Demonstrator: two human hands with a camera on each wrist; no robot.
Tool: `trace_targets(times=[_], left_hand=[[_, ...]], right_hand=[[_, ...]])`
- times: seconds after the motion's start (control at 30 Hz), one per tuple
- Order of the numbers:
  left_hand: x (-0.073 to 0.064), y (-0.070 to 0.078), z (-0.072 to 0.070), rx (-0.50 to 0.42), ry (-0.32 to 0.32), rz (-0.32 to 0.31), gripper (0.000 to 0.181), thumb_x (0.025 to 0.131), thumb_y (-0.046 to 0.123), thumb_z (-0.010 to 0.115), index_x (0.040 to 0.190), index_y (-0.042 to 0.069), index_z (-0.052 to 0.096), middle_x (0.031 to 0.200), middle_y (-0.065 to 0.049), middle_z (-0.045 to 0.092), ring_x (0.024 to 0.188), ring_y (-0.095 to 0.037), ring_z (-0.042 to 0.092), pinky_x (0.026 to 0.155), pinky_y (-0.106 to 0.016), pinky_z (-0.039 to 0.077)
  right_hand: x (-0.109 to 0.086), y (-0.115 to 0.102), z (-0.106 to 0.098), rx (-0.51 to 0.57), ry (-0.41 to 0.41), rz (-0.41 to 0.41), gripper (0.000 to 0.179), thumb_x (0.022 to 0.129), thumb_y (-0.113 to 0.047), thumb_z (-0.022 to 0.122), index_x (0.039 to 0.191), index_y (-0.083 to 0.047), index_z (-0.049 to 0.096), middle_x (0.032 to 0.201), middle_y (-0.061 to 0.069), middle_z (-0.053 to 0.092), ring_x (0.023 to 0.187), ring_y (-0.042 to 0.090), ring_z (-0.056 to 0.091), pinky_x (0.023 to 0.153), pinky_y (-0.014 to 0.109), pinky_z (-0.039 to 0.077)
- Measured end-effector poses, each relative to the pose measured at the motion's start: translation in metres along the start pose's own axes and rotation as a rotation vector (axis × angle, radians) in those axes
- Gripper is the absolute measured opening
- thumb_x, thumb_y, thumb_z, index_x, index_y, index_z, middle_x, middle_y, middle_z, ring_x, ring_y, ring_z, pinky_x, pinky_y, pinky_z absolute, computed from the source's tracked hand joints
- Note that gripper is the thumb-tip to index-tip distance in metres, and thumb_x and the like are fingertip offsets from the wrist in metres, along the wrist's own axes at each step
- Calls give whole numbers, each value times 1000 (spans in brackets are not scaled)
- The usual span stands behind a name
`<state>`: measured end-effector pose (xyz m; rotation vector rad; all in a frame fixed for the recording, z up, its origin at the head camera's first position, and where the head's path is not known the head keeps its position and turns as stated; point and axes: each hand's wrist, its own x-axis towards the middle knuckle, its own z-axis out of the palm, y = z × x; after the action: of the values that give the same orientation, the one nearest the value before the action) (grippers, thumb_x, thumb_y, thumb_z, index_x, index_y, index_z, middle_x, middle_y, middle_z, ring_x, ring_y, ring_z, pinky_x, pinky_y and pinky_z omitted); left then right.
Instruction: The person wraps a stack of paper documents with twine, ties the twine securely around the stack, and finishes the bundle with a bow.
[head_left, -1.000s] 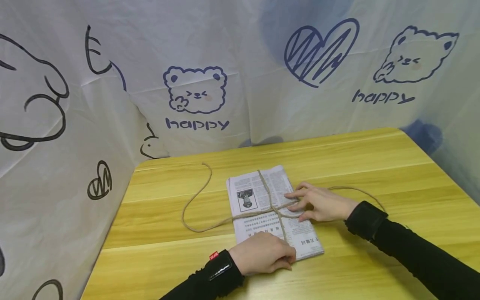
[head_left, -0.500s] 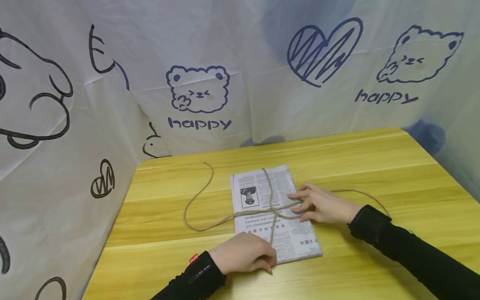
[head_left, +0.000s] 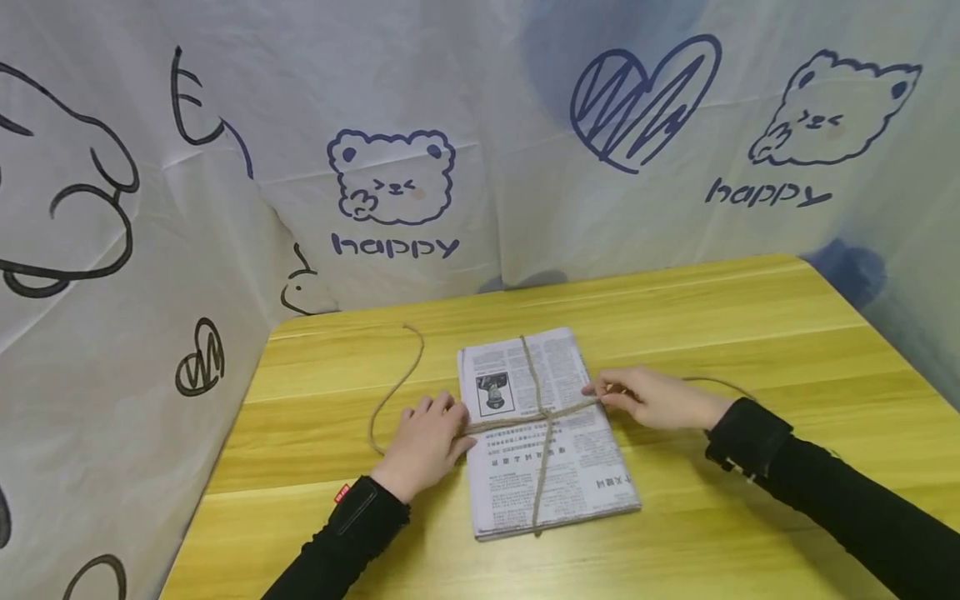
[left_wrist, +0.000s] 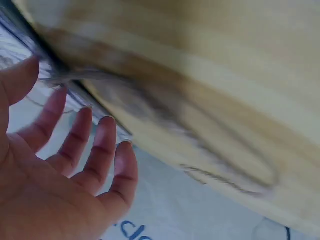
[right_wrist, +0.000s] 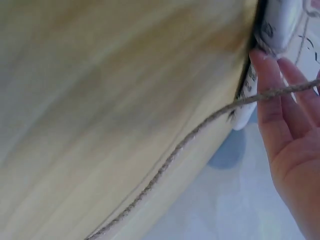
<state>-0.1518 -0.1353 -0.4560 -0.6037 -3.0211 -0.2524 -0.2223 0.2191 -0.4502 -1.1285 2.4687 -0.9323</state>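
A folded stack of newspapers (head_left: 577, 479) lies on the table, with brown twine (head_left: 547, 414) crossed over its top. At the stack's left edge is my left hand (head_left: 422, 446), fingertips by the twine. In the left wrist view this hand (left_wrist: 75, 165) has loosely bent, spread fingers, and the twine passes between thumb and index finger. My right hand (head_left: 660, 398) pinches the twine at the right edge of the stack. In the right wrist view the twine (right_wrist: 172, 156) runs across that hand's fingers (right_wrist: 271, 107); the thumb is mostly hidden.
The yellow wood-grain table (head_left: 720, 317) carries the stack. A loose twine tail (head_left: 397, 382) curves away behind my left hand, and another tail (head_left: 723, 383) trails out beyond the right wrist. Around the table hangs a pale printed cloth (head_left: 525, 167).
My left hand has left the near edge of the newspapers and moved up to their left edge. My right hand's fingers have closed in on the twine, and the loop beside them is drawn in.
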Motion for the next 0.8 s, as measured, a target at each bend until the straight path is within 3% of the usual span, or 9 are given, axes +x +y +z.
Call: trace_targets(times=[0.1,0.17,0.3,0.4,0.47,0.6,0.8], left_hand=[[1,-7,1,2,-52,7,17,100,33,64,94,17,62,99,-2,59,92,-25,55,78,-42,44],[2,-10,2,-14,-68,16,16,103,30,58,94,16,60,93,0,61,89,-23,58,81,-44,45],[3,-16,-2,-140,-93,34,11,106,21,52,99,13,54,75,2,57,69,-15,56,68,-34,47],[1,-22,-7,-255,-107,44,9,105,16,54,97,12,54,68,4,50,60,-10,48,55,-25,39],[-1,-27,-10,-294,-113,47,11,103,17,57,93,12,56,69,6,48,61,-8,46,55,-22,36],[-6,-35,-14,-303,-126,64,16,101,18,62,86,14,59,67,9,45,60,-4,42,57,-20,33],[-13,-46,-17,-234,-110,86,21,99,18,65,80,16,57,64,9,45,57,-4,38,56,-19,31]], right_hand=[[0,3,-6,48,-22,5,16,107,-15,50,98,-7,61,115,14,73,93,20,68,70,24,48],[0,4,-11,68,-24,9,16,107,-15,51,100,-8,63,105,12,72,83,16,64,68,23,49],[2,4,-20,83,-6,4,18,107,-13,50,96,-6,61,95,11,70,85,20,67,71,25,52],[3,6,-25,63,4,-3,20,106,-12,50,91,-6,61,90,8,69,82,18,65,69,24,48],[2,7,-27,51,-9,1,22,106,-11,50,86,-8,59,82,4,64,73,12,58,66,23,44],[0,14,-31,45,-54,14,26,101,-2,52,78,-9,59,72,-2,57,65,3,47,62,21,40],[-8,24,-32,81,-137,111,27,98,2,54,78,-8,70,64,0,65,58,6,56,58,20,44]])
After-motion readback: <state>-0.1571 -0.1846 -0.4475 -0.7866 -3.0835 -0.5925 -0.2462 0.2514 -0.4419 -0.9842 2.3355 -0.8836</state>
